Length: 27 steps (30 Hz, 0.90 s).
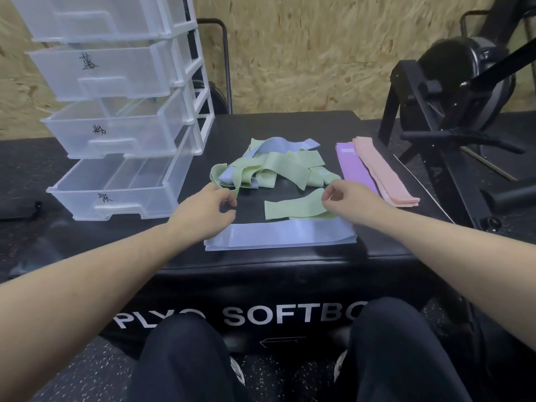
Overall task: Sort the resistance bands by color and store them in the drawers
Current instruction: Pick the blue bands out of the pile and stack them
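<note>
Resistance bands lie on black plyo box (261,274), right of clear drawer unit (116,111) with its four drawers pulled out. Blue stack (284,234) at front edge; purple stack (355,166) and pink stack (383,169) at right. Green-blue tangle (269,166) mid-box. Right hand (351,198) pinches loose green band (293,208). Left hand (206,211), fingers curled, holds nothing, just beside the tangle.

Left hand (207,208) and right hand (346,197) reach forward, fingers curled.
</note>
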### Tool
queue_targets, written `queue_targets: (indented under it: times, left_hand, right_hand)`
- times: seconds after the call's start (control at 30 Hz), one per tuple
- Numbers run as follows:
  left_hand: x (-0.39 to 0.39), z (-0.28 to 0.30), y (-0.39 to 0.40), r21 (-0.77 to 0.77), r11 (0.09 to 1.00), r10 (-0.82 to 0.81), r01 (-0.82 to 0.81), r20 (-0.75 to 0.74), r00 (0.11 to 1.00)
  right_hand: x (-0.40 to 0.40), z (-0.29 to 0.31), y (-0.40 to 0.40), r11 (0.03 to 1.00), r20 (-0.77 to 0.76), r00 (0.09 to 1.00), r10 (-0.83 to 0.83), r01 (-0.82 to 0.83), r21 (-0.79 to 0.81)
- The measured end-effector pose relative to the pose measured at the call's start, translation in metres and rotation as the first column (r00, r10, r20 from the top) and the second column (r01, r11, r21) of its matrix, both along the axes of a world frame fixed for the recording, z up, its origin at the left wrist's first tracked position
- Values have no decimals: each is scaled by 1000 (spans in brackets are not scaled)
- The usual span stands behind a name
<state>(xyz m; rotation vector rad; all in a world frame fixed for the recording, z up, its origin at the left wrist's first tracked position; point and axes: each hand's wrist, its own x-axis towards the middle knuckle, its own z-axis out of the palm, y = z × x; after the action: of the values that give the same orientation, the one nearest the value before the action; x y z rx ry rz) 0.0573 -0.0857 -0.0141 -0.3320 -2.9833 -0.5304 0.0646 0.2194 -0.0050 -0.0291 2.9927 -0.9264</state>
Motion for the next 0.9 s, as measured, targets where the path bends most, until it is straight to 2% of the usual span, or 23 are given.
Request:
queue_targets:
  times: [0.13,0.33,0.43,0.67,0.9]
  left_hand:
    - [-13,9,10,16,1000,-5,6,-57,998]
    - [-43,15,16,198,977,80,-83,23,997]
    - [-59,11,15,213,971,99,-109,57,993]
    - [-103,-3,5,126,987,96,-103,65,993]
    - [-134,-19,-6,-98,994,55,-49,58,997]
  right_hand:
    - [-9,7,-17,999,-33,999,42,-42,-22]
    - [-30,8,-44,995,-36,996,80,-81,-50]
    - [-45,6,-55,994,-57,994,98,-100,-35]
    - [-76,-6,-66,979,-92,988,127,-140,-146]
    - [-91,-17,-68,967,-139,981,132,-158,-199]
